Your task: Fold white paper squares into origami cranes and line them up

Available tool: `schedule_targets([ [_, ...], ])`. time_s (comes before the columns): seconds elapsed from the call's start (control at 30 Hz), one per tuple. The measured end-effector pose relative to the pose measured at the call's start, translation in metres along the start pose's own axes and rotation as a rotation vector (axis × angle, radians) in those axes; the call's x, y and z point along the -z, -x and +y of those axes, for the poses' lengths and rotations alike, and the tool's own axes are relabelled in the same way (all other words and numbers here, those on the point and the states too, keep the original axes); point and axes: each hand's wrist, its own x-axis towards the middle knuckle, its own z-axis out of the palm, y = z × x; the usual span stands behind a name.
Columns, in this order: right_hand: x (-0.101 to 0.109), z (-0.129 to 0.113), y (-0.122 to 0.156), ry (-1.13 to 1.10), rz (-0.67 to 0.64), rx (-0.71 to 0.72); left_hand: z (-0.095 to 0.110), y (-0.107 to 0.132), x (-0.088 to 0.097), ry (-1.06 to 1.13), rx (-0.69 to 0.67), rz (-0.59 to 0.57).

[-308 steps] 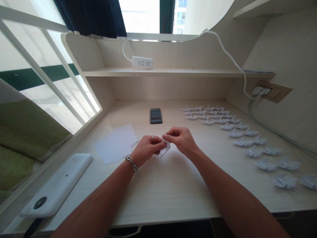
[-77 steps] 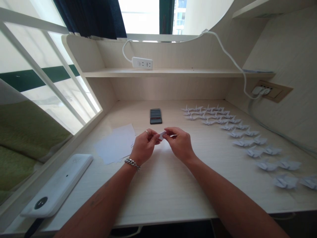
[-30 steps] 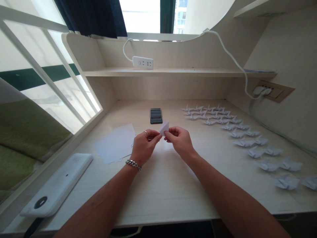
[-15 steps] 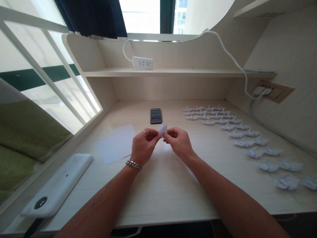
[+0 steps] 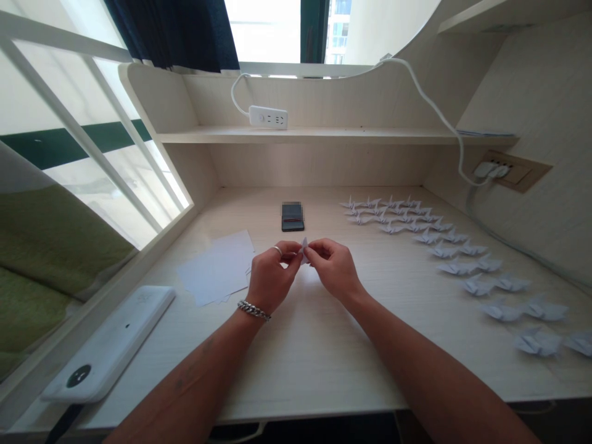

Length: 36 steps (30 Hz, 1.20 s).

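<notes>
Paper (image 5: 304, 243) sits pinched between left hand (image 5: 272, 272) and right hand (image 5: 335, 266)
Sheets (image 5: 215, 268) lie left of the grip, cranes (image 5: 457, 268) right.

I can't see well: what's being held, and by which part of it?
A folded white paper, pinched at its sides by the left hand and right hand, its tip pointing up.

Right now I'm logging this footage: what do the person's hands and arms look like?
The left hand wears a slim, pale metal ring and, at the wrist, a silver chain-link bracelet; the right hand shows no jewellery. No sleeves show.
</notes>
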Motion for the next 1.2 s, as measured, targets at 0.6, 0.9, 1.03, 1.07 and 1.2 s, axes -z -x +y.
schedule_targets([
  [0.6, -0.001, -0.009, -0.001, -0.391, 0.009, -0.162, 0.01, 0.007, -0.002, -0.167, -0.166, 0.008],
  [0.9, 0.003, -0.001, -0.007, -0.346, 0.017, -0.123, -0.003, 0.0, -0.002, 0.196, 0.146, 0.105],
  [1.03, 0.003, -0.001, -0.006, -0.276, -0.001, -0.054, -0.007, -0.004, -0.001, 0.335, 0.252, 0.011],
  [1.07, 0.003, -0.001, -0.006, -0.256, -0.006, -0.04, -0.006, -0.004, -0.001, 0.344, 0.254, -0.006],
  [1.2, 0.003, 0.003, -0.005, -0.168, -0.013, 0.0, 0.0, -0.002, -0.001, 0.261, 0.177, -0.052],
])
